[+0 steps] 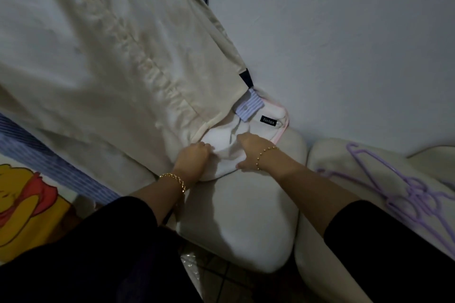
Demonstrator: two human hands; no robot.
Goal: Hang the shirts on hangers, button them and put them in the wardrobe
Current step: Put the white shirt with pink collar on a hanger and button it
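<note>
Head view: left hand (193,158), right hand (248,152) both pinching shirt (222,141) collar front, atop cushion (241,216), pink hanger (285,120) inside. Suggest: keep edges aligned, fabric taut, push top button through; spare hangers (394,189) right of cushion.

"finlax", black label (268,120), white shirt (227,156)

Both arms stretched forward, left hand (193,158) and right hand (249,151) close together, each gripping white shirt (264,131)
</note>
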